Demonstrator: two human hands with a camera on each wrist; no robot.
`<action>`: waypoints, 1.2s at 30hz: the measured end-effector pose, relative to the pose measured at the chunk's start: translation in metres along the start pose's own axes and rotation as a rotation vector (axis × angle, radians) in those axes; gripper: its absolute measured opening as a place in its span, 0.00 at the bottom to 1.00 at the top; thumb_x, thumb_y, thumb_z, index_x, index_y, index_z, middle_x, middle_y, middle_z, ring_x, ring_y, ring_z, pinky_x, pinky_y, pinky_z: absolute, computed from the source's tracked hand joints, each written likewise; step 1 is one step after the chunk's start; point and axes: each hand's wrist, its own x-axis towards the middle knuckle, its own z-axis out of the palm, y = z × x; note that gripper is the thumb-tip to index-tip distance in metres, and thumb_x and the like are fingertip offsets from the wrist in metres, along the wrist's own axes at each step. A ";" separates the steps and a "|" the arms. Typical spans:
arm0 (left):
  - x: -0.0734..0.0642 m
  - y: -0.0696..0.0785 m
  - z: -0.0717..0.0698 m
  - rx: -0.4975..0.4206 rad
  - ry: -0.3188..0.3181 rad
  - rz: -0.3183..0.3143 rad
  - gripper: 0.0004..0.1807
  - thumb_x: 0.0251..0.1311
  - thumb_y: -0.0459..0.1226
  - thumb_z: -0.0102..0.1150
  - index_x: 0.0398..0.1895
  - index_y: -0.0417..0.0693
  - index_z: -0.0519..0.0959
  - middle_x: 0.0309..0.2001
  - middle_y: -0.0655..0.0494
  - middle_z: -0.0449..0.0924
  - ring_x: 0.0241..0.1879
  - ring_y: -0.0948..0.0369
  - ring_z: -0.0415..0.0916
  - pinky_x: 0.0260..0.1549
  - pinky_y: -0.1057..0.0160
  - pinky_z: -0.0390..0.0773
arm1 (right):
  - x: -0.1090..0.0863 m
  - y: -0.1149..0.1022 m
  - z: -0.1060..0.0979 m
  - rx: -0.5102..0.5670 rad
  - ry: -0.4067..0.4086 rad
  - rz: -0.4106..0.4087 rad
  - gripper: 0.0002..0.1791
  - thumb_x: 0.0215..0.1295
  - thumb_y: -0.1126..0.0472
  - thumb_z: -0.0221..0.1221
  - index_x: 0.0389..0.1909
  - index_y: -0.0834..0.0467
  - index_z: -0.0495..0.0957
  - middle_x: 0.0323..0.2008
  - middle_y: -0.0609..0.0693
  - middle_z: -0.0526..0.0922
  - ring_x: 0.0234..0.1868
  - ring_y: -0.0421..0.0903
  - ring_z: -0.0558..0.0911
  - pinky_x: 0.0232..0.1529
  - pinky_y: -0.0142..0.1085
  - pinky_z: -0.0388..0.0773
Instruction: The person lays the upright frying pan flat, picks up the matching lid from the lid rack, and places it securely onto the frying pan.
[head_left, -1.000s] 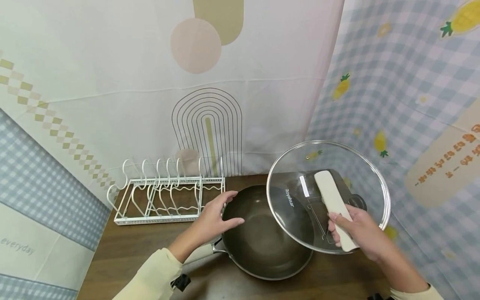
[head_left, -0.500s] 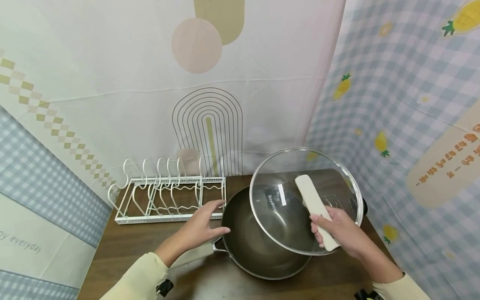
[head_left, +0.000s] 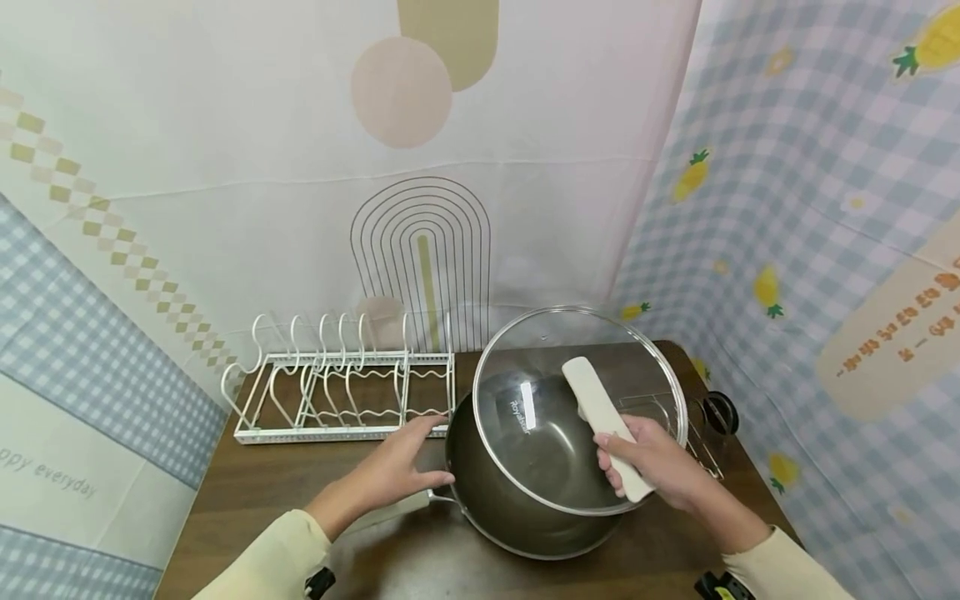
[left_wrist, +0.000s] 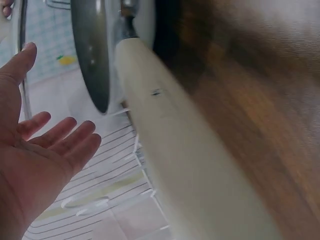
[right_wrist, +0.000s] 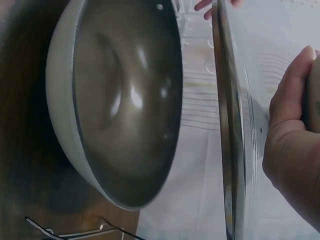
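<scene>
My right hand [head_left: 648,458] grips the long cream handle [head_left: 588,396] of a round glass lid [head_left: 525,462] with a metal rim. In the head view the lid overlaps much of a dark-lined wok [head_left: 517,533] on the table. From the right wrist view, a gap shows between the lid [right_wrist: 230,125] and the wok's rim [right_wrist: 80,125]. My left hand [head_left: 382,475] hovers by the wok's left edge, fingers spread and holding nothing. Below it runs the wok's cream handle [head_left: 393,510], seen large in the left wrist view beside the open palm [left_wrist: 40,165].
A white wire pot rack [head_left: 322,435] with curved dividers stands at the back left of the brown wooden table [head_left: 247,508]. To the right of the wok lie a black round-ended object [head_left: 720,412] and thin metal wire [head_left: 705,454]. Printed cloths hang behind and at both sides.
My right hand has carried the lid left and slightly lower, from the right side to over the wok. The left hand has drawn back a little to the left, away from the rim.
</scene>
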 end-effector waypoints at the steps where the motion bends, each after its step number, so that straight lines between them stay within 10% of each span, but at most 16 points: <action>1: -0.002 -0.001 0.001 0.010 -0.005 -0.001 0.49 0.53 0.50 0.78 0.74 0.42 0.66 0.71 0.43 0.72 0.70 0.45 0.70 0.71 0.42 0.69 | 0.001 0.001 0.001 0.001 -0.003 0.004 0.22 0.80 0.58 0.54 0.65 0.67 0.65 0.27 0.46 0.80 0.21 0.40 0.81 0.21 0.34 0.82; 16: -0.020 -0.020 0.013 0.153 -0.112 0.012 0.53 0.45 0.54 0.81 0.72 0.42 0.68 0.67 0.43 0.74 0.64 0.44 0.76 0.63 0.44 0.78 | 0.012 0.019 0.017 -0.044 -0.016 0.064 0.18 0.77 0.58 0.56 0.48 0.72 0.68 0.26 0.49 0.81 0.19 0.40 0.80 0.22 0.38 0.84; 28: -0.029 -0.025 0.015 0.269 -0.208 -0.033 0.49 0.44 0.50 0.82 0.68 0.40 0.70 0.61 0.39 0.78 0.52 0.41 0.82 0.48 0.39 0.83 | 0.018 0.045 0.020 -0.071 -0.015 0.084 0.23 0.76 0.59 0.57 0.53 0.77 0.67 0.26 0.50 0.82 0.18 0.40 0.81 0.20 0.37 0.84; 36: -0.031 -0.030 0.014 0.271 -0.214 0.004 0.30 0.46 0.46 0.81 0.51 0.46 0.79 0.35 0.57 0.81 0.29 0.62 0.75 0.23 0.62 0.74 | 0.019 0.056 0.019 -0.070 -0.040 0.090 0.22 0.76 0.60 0.57 0.56 0.76 0.66 0.26 0.52 0.82 0.19 0.41 0.81 0.20 0.38 0.84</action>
